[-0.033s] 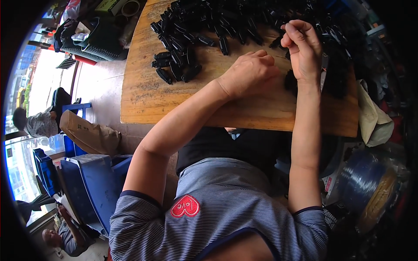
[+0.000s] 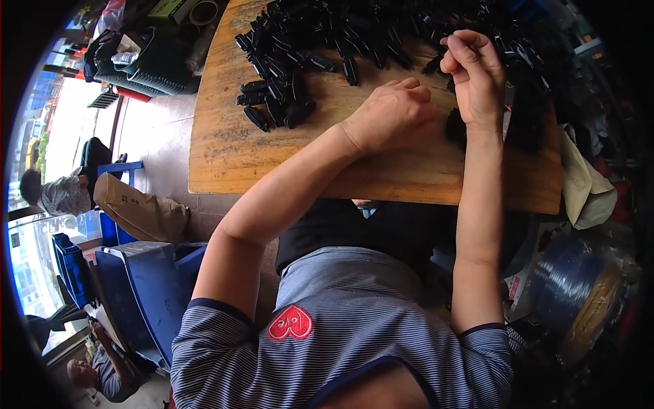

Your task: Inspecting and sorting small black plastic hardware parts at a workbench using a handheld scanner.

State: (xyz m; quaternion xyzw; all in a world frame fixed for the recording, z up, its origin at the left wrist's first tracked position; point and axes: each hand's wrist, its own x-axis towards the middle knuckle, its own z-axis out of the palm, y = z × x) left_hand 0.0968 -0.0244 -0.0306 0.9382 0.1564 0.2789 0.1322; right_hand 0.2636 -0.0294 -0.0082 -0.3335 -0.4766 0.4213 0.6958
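My left hand (image 2: 395, 114) is closed over the wooden table (image 2: 272, 163), its back turned up and its curled fingers facing right. Whatever lies inside that hand is hidden. Farther right and a little higher, my right hand (image 2: 479, 85) is raised with its thumb pressed against bent fingers. Anything pinched there is too small or too hidden to make out. Small black plastic parts (image 2: 272, 102) lie in a loose group to the left of my left hand. A larger heap of similar black parts (image 2: 354, 31) spreads along the far side, reaching behind my right hand.
Blue plastic chairs or bins (image 2: 139, 293) and a brown paper sack (image 2: 139, 204) stand left of the table. A dark green crate (image 2: 160, 65) sits at the far left. A plastic-wrapped spool (image 2: 569, 279) and a pale bag (image 2: 586, 180) are at the right. Other people appear at the left.
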